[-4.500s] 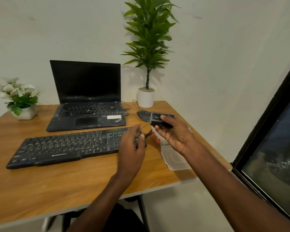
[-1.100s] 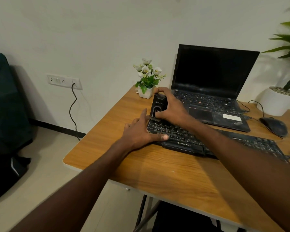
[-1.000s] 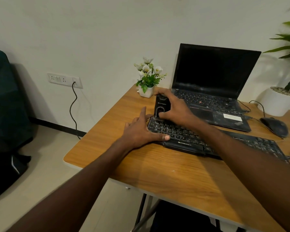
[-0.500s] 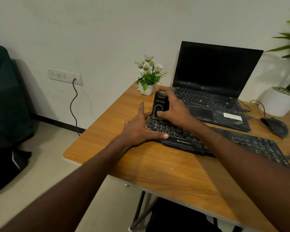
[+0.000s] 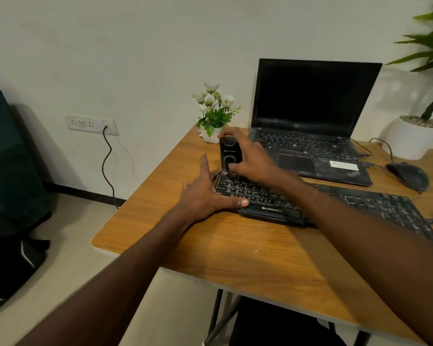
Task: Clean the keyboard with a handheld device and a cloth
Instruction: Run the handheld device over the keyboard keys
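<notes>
A long black keyboard lies across the wooden desk. My right hand grips a small black handheld device, held upright with its lower end on the keyboard's far left corner. My left hand rests on the keyboard's left end with fingers spread, the thumb lying along the front edge and the index finger pointing away along the left side. No cloth shows in this view.
An open black laptop stands behind the keyboard. A small white flower pot sits just beyond the device. A black mouse and a large white planter are at the right. The desk's left edge is close to my left hand.
4.5 s ago both hands held the device near the keyboard's right end. Over the last second the device has stayed at the left corner, shifting slightly toward the far edge; my left hand has held still.
</notes>
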The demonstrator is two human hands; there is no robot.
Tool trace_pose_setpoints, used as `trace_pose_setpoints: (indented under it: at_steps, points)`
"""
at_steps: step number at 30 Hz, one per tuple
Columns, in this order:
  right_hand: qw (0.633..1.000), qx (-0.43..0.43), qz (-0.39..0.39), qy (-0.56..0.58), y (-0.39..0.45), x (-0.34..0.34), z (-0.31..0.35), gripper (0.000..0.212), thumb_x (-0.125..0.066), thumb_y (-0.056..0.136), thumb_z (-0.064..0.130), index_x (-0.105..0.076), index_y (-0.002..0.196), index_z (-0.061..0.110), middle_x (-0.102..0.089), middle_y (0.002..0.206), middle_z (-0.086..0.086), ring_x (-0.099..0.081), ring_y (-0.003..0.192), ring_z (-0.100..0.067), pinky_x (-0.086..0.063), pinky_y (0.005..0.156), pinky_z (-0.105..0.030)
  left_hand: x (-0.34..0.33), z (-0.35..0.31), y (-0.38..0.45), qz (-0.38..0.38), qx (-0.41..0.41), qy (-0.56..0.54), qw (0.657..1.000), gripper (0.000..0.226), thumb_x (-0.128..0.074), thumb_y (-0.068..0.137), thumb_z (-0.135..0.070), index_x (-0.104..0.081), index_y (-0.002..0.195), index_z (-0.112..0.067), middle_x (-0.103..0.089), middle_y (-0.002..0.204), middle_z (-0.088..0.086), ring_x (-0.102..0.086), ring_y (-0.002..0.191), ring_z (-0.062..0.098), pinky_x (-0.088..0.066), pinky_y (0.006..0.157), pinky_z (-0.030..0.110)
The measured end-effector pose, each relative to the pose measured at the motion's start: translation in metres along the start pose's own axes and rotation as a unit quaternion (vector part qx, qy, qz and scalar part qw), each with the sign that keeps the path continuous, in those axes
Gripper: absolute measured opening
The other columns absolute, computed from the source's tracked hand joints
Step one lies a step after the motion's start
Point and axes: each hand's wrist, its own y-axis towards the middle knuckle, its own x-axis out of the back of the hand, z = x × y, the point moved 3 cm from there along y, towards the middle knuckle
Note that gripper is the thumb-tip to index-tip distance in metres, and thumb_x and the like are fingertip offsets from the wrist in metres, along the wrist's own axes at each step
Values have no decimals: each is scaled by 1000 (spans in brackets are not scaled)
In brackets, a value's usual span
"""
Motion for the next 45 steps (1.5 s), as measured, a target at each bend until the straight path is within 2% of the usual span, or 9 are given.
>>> trace_pose_setpoints:
  at_steps: [4,7,14,23,28,33,37,42,45]
  points:
    - [1000,4,-9,16,-2,5,-3,75,-78,81,3,-41,136,39,-60,119,-1,-70,91,-17,-63,59,-31,-1,-1,0,2,0,-4,1000,164,-82,58,-80,29,164,-23,-38,170,-11,-30,159,21,-4,126,63]
    - [997,45,28,-55,-4,4,-3,73,-75,84,4,-38,137,38,-60,109,0,-69,82,-15,-62,55,-31,0,-1,1,-6,-2,-6,1000,165,-85,58,-80,26,165,-22,-41,169,-10,-33,158,22,-7,126,61]
    - [990,90,52,-95,-3,5,-5,70,-71,87,4,-36,140,33,-56,106,-1,-66,76,-11,-55,49,-23,0,4,2,-10,-1,-7,1000,170,-83,50,-91,24,165,-25,-41,169,-4,-34,157,24,-12,125,63]
    - [992,46,100,-67,17,5,-4,72,-72,85,2,-35,138,34,-58,105,-5,-69,82,-21,-62,55,-35,-2,1,0,3,2,5,1000,163,-85,63,-80,25,166,-18,-34,172,-8,-26,161,22,-6,126,61]
    - [983,42,143,-104,25,9,-3,72,-73,85,2,-36,137,35,-56,106,2,-66,87,-18,-56,55,-26,-1,1,0,1,9,0,1000,163,-86,62,-79,25,166,-20,-40,169,-9,-30,159,23,-6,125,59]
    - [986,62,152,-32,18,9,-2,69,-71,85,0,-39,135,34,-56,111,-6,-68,89,-20,-62,60,-33,-1,3,1,-1,5,2,1000,163,-86,62,-80,23,166,-19,-39,170,-7,-31,159,24,-7,126,60]
    - [978,50,183,-92,30,12,4,72,-73,87,3,-35,137,39,-56,109,2,-66,90,-17,-56,58,-25,-1,3,0,1,3,7,1000,159,-85,65,-78,22,167,-19,-38,170,-9,-30,159,24,-6,127,60]
    - [984,31,173,-37,25,11,1,72,-74,84,1,-38,135,37,-55,116,-6,-67,95,-23,-64,65,-36,-1,1,0,3,-3,2,1000,157,-85,68,-76,22,167,-16,-36,171,-10,-26,161,24,-4,129,60]
    - [985,-17,150,-80,21,20,-11,75,-75,84,1,-36,137,38,-56,110,-2,-66,92,-19,-59,55,-23,-1,0,-1,12,2,4,1000,159,-82,62,-82,20,168,-22,-32,173,-12,-26,161,22,-4,128,62]
